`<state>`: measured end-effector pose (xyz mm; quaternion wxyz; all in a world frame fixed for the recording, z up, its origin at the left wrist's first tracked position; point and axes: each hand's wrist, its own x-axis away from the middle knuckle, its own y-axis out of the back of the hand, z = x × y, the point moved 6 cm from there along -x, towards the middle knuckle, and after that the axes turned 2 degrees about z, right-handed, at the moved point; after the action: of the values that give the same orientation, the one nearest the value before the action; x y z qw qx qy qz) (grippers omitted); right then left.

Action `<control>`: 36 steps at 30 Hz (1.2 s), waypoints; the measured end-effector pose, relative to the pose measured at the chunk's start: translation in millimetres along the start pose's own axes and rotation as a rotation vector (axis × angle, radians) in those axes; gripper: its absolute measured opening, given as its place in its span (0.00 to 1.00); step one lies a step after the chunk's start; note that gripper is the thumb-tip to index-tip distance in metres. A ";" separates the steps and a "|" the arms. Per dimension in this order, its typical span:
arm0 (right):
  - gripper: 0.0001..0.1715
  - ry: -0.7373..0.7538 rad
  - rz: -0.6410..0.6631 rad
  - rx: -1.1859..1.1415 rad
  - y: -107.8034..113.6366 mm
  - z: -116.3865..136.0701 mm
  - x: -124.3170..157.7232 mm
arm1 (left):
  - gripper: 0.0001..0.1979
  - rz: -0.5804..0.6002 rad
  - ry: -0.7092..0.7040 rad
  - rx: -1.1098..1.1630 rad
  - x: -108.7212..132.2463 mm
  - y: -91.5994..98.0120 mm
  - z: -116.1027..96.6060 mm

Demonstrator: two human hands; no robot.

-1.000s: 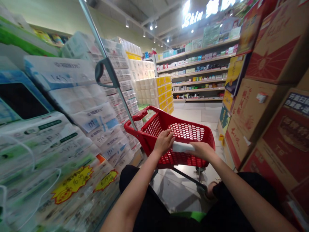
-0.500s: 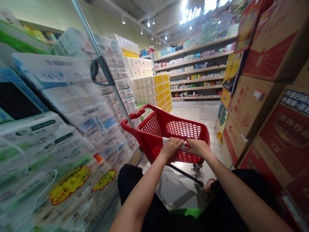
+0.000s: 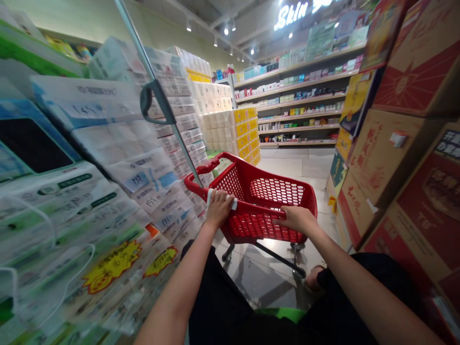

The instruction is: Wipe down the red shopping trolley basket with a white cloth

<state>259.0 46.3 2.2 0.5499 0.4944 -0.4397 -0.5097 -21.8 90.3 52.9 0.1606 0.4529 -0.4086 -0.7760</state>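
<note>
A red plastic shopping cart (image 3: 241,173) with perforated sides stands in front of my knees. My left hand (image 3: 217,211) is closed over a white wipe (image 3: 234,204), pressed on the near top rim toward the rim's left end. Farther right along that rim, my right hand (image 3: 297,220) grips the edge, thumb on top and fingers over the outer side. From the cart's left corner a metal pole (image 3: 184,148) with a grey loop handle (image 3: 158,103) rises at a slant.
On the left are stacked tissue packs (image 3: 143,167) with yellow price tags (image 3: 113,266). Cardboard boxes (image 3: 381,148) are piled on the right. Beyond the cart, tiled floor (image 3: 283,167) leads to shelves of small goods (image 3: 298,100). A green seat edge (image 3: 280,314) shows beneath me.
My left hand has slid left along the rim with the wipe, away from my right hand. My right hand keeps its hold on the rim. The view has shifted slightly.
</note>
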 end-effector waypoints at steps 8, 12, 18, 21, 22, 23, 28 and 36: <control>0.28 -0.002 0.002 -0.001 -6.0 4.5 0.6 | 0.11 0.018 0.033 0.117 -6.5 -13.6 -86.4; 0.23 -0.026 0.002 -0.015 -5.4 6.0 2.2 | 0.12 0.034 -0.031 0.175 -15.2 -23.7 -150.8; 0.19 -0.030 0.002 -0.033 -2.9 3.5 7.7 | 0.15 0.094 -0.236 0.180 -25.4 -23.5 -178.3; 0.26 -0.045 0.000 -0.038 -2.1 0.2 9.0 | 0.18 0.137 -0.356 0.178 -23.7 -19.2 -149.8; 0.28 -0.054 0.004 -0.039 -2.2 -0.8 8.7 | 0.17 0.143 -0.352 0.172 -22.9 -17.8 -135.8; 0.29 -0.060 0.009 -0.040 -2.3 -1.4 8.0 | 0.16 0.139 -0.320 0.158 -22.3 -16.2 -120.7; 0.29 -0.053 -0.004 -0.035 -2.2 5.3 4.5 | 0.14 0.088 -0.108 0.083 -17.3 -9.6 -72.4; 0.24 -0.041 -0.006 -0.044 -6.5 27.4 13.5 | 0.17 0.085 -0.034 0.171 -14.8 -10.2 -123.4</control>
<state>232.4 30.3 -1.2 0.5499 0.4730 -0.4381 -0.5309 90.3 45.5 21.8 0.1472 0.4340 -0.4948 -0.7383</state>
